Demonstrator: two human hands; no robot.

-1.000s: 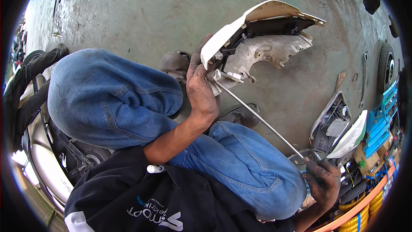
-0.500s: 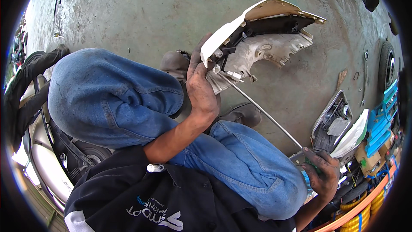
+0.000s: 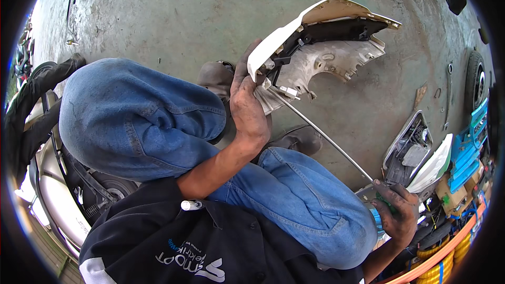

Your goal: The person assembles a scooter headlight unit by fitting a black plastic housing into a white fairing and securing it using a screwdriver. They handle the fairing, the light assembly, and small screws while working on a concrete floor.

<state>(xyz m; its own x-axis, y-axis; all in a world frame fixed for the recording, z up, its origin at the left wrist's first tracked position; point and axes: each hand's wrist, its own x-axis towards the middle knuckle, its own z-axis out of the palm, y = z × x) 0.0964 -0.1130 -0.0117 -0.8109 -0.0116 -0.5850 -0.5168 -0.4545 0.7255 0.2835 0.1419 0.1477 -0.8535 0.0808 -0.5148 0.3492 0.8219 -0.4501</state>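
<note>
My left hand (image 3: 246, 108) grips the near end of a white curved plastic body panel (image 3: 276, 37), which has a black inner piece (image 3: 336, 31) and a dirty pale section (image 3: 342, 55) with a curved cutout. A long steel screwdriver shaft (image 3: 326, 134) runs diagonally to that near end, where its tip is hard to make out. My right hand (image 3: 397, 210) is closed round the screwdriver's green handle (image 3: 385, 197), beside my jeans-covered right knee.
Behind me at left is a scooter (image 3: 63, 200). At right lie a tray of parts (image 3: 410, 152), a white panel (image 3: 428, 171), blue plastic parts (image 3: 465, 152), a wheel (image 3: 476, 81), a long wrench (image 3: 448, 94), cardboard (image 3: 452, 197) and yellow coiled hose (image 3: 442, 263).
The panel and my left hand have shifted slightly up and to the right. My right hand has moved a little on the screwdriver handle, showing more of its green.
</note>
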